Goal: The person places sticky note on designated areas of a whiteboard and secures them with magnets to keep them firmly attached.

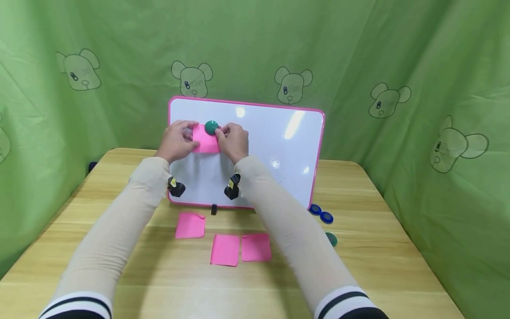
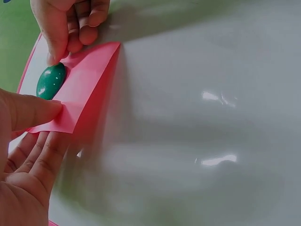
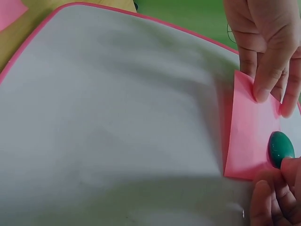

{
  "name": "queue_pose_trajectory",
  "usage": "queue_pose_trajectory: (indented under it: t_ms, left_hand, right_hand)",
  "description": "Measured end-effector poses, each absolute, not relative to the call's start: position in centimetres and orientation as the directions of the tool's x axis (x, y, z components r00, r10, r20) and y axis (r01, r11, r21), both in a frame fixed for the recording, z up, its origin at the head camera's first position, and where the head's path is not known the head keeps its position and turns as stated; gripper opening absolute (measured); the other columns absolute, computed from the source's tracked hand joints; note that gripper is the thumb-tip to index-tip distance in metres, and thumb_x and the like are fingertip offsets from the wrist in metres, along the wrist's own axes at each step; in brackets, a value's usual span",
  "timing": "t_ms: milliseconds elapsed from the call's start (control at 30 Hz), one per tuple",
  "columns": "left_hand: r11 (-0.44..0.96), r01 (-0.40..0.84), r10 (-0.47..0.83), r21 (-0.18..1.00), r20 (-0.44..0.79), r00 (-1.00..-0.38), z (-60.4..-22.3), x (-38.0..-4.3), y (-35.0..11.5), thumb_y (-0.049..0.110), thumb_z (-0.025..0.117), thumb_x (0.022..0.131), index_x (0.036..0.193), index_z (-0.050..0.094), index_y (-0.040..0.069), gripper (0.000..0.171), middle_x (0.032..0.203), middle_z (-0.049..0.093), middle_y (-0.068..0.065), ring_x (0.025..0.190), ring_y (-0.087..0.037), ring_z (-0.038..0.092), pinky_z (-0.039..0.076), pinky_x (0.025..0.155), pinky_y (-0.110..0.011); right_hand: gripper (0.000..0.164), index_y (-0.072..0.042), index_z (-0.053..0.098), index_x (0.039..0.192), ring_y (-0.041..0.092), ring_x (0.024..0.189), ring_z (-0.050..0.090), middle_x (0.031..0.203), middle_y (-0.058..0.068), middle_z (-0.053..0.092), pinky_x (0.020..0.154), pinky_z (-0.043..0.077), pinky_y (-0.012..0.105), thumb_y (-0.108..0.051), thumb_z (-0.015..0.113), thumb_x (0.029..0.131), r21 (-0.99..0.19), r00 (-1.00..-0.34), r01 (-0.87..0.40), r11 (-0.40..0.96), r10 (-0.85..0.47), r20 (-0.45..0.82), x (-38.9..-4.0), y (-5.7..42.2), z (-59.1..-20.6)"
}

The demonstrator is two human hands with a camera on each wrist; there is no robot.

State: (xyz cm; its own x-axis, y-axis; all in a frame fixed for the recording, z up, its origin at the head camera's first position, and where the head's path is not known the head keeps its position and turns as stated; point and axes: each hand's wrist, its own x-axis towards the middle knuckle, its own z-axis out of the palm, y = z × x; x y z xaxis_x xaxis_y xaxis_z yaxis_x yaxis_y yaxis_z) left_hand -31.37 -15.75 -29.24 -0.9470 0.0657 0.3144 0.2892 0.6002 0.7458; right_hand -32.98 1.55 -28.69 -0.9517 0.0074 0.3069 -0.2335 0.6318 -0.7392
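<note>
A pink sticky note (image 1: 206,142) lies against the upper left of a pink-framed whiteboard (image 1: 275,155), its lower edge lifting off the surface. My left hand (image 1: 176,141) pinches the note's left side, thumb (image 2: 40,111) in front and fingers behind. At the note's top sits a round green magnet (image 1: 211,127), glossy and domed. The thumb and fingers of my right hand (image 1: 234,141) hold the magnet by its right edge. In the right wrist view the magnet (image 3: 281,149) overlaps the note's top edge.
Three more pink sticky notes (image 1: 190,225) lie on the wooden table (image 1: 382,266) before the board. To the right are two blue magnets (image 1: 326,217) and another green magnet (image 1: 331,239), partly hidden by my right sleeve. A green curtain (image 1: 239,40) surrounds the table's back and sides.
</note>
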Motion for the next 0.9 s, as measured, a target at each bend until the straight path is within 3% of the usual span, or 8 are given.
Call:
queue_pose_trajectory:
  t_ms: [533,900]
  left_hand:
    - [0.597,0.276,0.05,0.753,0.308,-0.95,-30.2,-31.0,-15.8,0.002,0.071,0.083,0.135,0.052,0.003,0.056,0.122,0.053,-0.018,0.103,-0.031,0.057,0.051,0.088,-0.042]
    - [0.574,0.259,0.067,0.777,0.27,-0.961,-31.3,-29.7,-16.1,0.007,0.068,0.087,0.134,0.051,0.004,0.05,0.121,0.056,-0.018,0.103,-0.031,0.058,0.052,0.087,-0.044]
  right_hand:
    - [0.017,-0.014,0.061,0.098,0.015,0.084,0.058,0.091,0.001,0.064,0.072,0.05,0.03,-0.03,0.06,0.094,-0.733,-0.97,-0.216,0.645,-0.056,0.236,-32.4,3.4,-29.7]
    - [0.021,-0.011,0.061,0.102,0.018,0.082,0.057,0.089,0.003,0.061,0.071,0.048,0.031,-0.031,0.06,0.095,-0.727,-0.969,-0.236,0.645,-0.096,0.229,-31.5,6.6,-30.8]
